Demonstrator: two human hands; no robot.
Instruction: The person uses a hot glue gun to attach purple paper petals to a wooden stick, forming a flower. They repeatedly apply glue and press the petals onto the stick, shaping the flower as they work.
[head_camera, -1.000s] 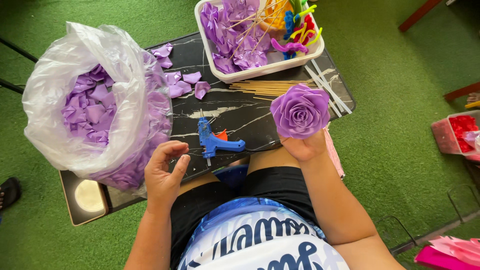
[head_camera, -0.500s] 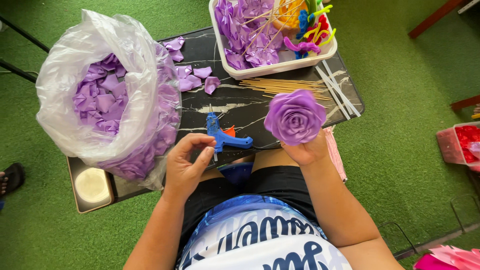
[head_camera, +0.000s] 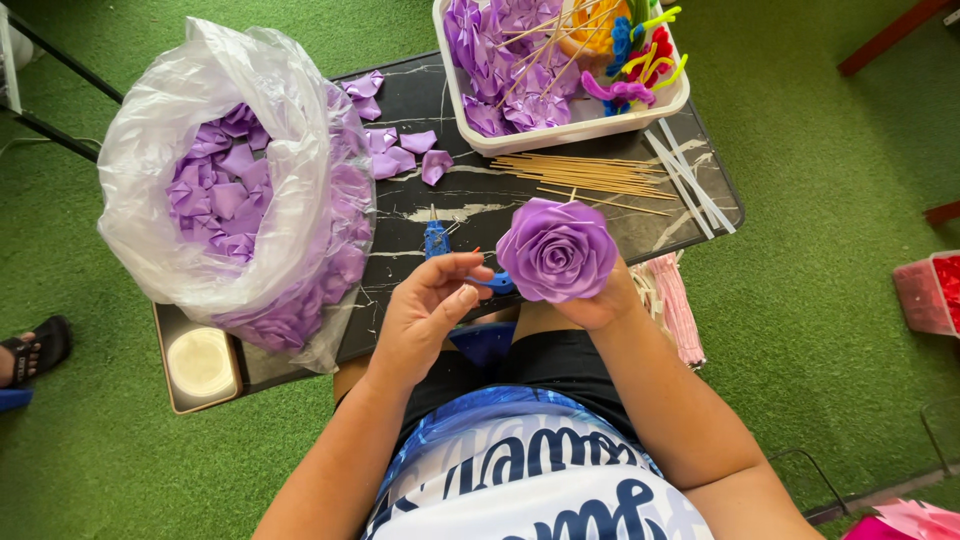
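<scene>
**Purple rose held at frame centre**

At left, a clear bag of purple petals (head_camera: 235, 200) sits on the dark worktop (head_camera: 420, 110). The left hand (head_camera: 425, 310), fingers loosely curled and empty, nears the purple ribbon rose (head_camera: 557, 250), gripped from below by the right hand (head_camera: 600, 305).
</scene>
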